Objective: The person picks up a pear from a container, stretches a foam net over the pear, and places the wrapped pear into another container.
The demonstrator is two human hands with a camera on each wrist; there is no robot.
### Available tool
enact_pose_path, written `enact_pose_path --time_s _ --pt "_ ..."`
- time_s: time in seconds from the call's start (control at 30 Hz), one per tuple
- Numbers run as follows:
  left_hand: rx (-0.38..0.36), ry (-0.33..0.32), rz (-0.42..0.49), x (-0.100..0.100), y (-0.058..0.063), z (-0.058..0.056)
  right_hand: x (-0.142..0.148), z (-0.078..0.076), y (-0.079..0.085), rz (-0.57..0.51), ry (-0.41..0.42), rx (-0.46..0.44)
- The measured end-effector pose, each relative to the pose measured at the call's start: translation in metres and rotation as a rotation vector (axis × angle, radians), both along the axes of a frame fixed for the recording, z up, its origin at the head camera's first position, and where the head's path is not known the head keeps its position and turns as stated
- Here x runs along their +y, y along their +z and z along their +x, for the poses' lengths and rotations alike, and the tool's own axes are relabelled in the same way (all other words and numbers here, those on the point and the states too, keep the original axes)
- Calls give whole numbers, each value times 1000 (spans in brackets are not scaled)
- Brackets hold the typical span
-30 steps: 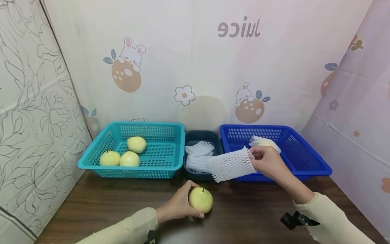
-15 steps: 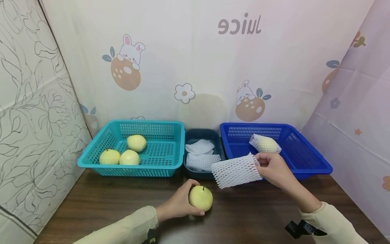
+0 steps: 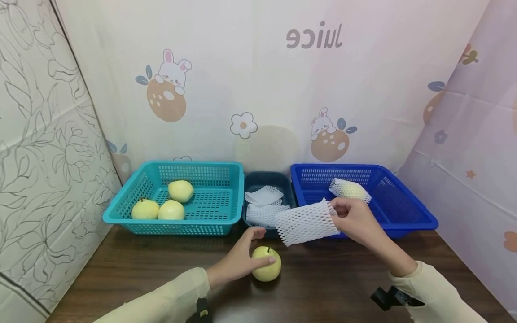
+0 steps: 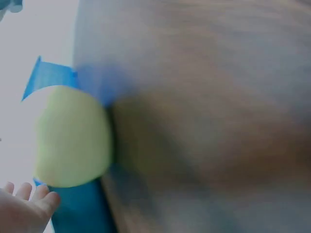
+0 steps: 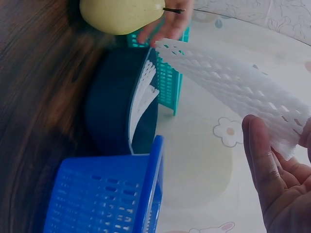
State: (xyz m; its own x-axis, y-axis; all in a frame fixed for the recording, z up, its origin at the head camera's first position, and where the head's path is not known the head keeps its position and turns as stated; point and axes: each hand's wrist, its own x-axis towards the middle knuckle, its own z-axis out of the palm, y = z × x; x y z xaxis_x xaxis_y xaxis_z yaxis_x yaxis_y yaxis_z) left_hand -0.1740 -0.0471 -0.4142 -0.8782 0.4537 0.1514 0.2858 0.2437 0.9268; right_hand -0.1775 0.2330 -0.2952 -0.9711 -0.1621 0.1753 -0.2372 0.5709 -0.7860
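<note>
- Lower centre of the frame: the left hand loosens its hold on the pear. Half a second ago the fingers are curled round the fruit; now they stretch out above it, and I see only the thumb lying across its front. Whether the thumb presses or merely rests, I cannot tell from here.
- The pear itself holds its place, stem up on the table, bare, just in front of the dark tray.
- Right of centre: the right hand pinches one end of an empty net, which shifts slightly toward the left of the frame. Its free end now hangs near the left hand's fingertips, and in my head view the two look apart.
- For the wrapping work, I read this as a change of grip: fingers freed, perhaps to take the net's loose end. With the hold slack, the pear could roll, I judge.
- Left of the frame, three pears sit bare in the teal basket; right, one netted pear lies in the blue basket. Spare nets lie in the tray. By my count, most of the wrapping remains.
</note>
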Motion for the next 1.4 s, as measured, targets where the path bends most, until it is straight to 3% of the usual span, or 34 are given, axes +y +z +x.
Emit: enact_pose_path --time_s 0.13,0.37,0.5,0.73,1.0,1.17,1.3,1.4 --pt "-38 21 161 3 18 -7 -7 -3 2 -23 19 17" --pt "-357 65 464 5 38 -15 -17 -7 2 -78 9 3" --pt "-457 56 560 5 40 -17 -20 -11 0 -98 4 -1" --pt "-503 27 658 9 38 -19 -26 -16 -8 -128 25 -4" --pt "-505 32 680 15 38 -20 -39 -16 -14 -115 16 -26" --pt "-508 38 689 15 36 -22 -45 -14 -14 -147 106 -21" --pt "-526 8 789 12 38 -26 -48 -14 -14 -351 248 -94" --pt "-552 -20 883 11 43 -27 -50 -16 -14 -528 295 -211"
